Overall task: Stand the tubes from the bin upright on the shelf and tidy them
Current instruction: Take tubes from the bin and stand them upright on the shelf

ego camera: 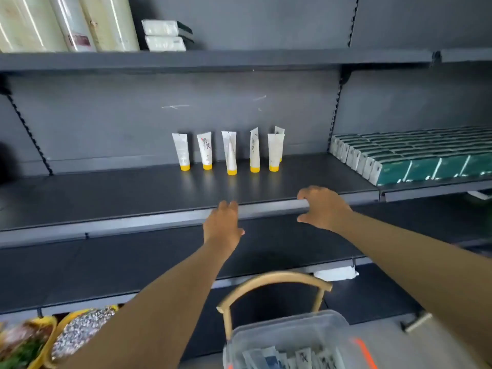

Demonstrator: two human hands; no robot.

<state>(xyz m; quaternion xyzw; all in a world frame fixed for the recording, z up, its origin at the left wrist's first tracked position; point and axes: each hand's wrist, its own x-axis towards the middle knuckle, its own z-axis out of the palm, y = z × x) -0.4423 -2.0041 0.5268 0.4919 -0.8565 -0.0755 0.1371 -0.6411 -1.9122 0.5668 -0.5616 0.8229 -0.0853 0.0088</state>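
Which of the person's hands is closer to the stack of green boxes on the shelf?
Right. The right hand rests on the shelf edge, nearer the green boxes at far right; the left hand sits further left, below the tubes.

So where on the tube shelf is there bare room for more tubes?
The shelf is bare left of the tube row, up to the left bracket, and in front of it to the front rail. It is tighter on the right, between the row and the green boxes.

Soft even light, glossy shelf reflections, blurred warped edges.
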